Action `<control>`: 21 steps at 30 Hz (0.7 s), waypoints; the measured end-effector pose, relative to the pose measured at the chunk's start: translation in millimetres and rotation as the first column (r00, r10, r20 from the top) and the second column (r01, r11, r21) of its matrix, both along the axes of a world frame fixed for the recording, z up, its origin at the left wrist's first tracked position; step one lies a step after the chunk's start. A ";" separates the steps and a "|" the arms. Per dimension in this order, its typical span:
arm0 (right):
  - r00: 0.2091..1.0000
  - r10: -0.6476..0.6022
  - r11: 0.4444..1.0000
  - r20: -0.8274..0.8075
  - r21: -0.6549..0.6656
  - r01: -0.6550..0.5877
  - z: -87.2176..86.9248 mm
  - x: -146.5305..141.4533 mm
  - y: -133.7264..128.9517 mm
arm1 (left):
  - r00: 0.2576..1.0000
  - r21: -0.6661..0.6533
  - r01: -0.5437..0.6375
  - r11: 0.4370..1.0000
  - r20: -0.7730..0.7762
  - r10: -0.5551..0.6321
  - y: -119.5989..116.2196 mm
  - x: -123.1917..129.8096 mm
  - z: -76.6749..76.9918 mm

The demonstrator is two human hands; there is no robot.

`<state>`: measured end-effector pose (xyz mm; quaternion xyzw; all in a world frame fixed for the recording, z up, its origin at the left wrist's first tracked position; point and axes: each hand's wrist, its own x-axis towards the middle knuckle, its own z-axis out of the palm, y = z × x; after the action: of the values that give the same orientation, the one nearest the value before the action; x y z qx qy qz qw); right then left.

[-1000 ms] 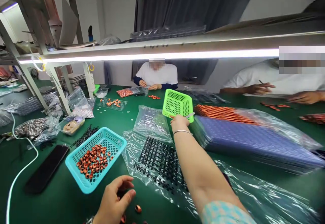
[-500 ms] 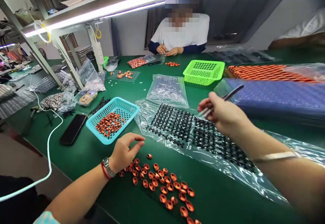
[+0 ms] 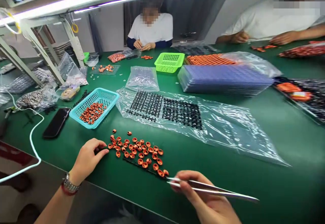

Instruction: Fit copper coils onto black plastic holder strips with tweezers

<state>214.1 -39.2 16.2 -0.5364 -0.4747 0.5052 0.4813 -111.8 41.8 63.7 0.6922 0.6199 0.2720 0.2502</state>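
My right hand [image 3: 203, 197] grips a pair of metal tweezers [image 3: 223, 192]. Their tips sit apart at the right end of a thin black strip [image 3: 149, 169], beside the lowest of several copper-orange cup-shaped pieces [image 3: 141, 154] with holes. Those pieces lie loosely spread on the table, some along or over the strip. My left hand [image 3: 87, 158] rests at the left end of this spread, thumb and forefinger apart with nothing visible between them. Just beyond it stands a light-blue basket [image 3: 113, 99] with more orange pieces inside.
Black strips [image 3: 167, 110] lie in rows on clear plastic film [image 3: 228, 125]. A phone [image 3: 56, 123] is left of the blue basket. Farther back are a green basket [image 3: 169, 62], a stack of clear bluish trays [image 3: 220, 80] and two people seated across the table.
My right hand has come down with the tweezers from above the black strips to the near end of the orange pieces. The camera view has turned right, showing a second person more fully.
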 end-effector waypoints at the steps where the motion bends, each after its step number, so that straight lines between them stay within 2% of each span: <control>1: 0.998 -0.021 0.999 -0.059 -0.030 0.020 4.3 -8.9 1.5 | 1.000 -0.002 0.009 1.000 -0.009 -0.009 0.8 -1.0 -1.6; 5: 0.992 -0.061 0.996 -0.112 -0.074 0.053 12.1 -29.8 11.2 | 0.998 -0.002 0.049 0.999 -0.041 -0.049 3.5 -5.9 -1.6; 8: 0.990 -0.119 0.991 -0.081 -0.072 0.113 9.3 -30.2 14.4 | 0.990 0.131 0.099 0.987 -0.111 -0.084 -3.3 0.1 -0.3; 10: 0.981 -0.183 0.982 -0.063 -0.050 0.180 6.6 -28.0 13.1 | 0.975 0.263 0.203 0.943 -0.148 -0.169 -13.5 13.9 0.3; 12: 0.975 -0.214 0.977 -0.054 -0.030 0.213 4.6 -27.3 9.5 | 0.927 0.327 0.372 0.869 -0.172 -0.332 -25.1 33.7 -0.1; 13: 0.979 -0.199 0.980 -0.049 -0.019 0.198 4.0 -27.8 7.5 | 0.889 0.338 0.457 0.823 -0.191 -0.416 -30.2 44.2 -1.0; 15: 0.992 -0.122 0.992 -0.020 0.019 0.123 3.3 -29.6 4.3 | 0.829 0.343 0.559 0.755 -0.251 -0.499 -37.1 62.1 -4.1; 18: 0.996 -0.072 0.992 0.059 0.112 0.066 4.2 -31.7 4.7 | 0.798 0.332 0.599 0.729 -0.324 -0.508 -40.2 75.3 -10.2; 21: 0.983 -0.163 0.970 0.080 0.195 0.145 7.7 -31.3 8.6 | 0.800 0.329 0.595 0.733 -0.337 -0.497 -41.9 75.6 -13.1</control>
<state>182.7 -30.6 23.9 -0.5474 -0.4998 0.3930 0.5442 -36.2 0.0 50.6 0.9074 0.3383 0.2316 0.0924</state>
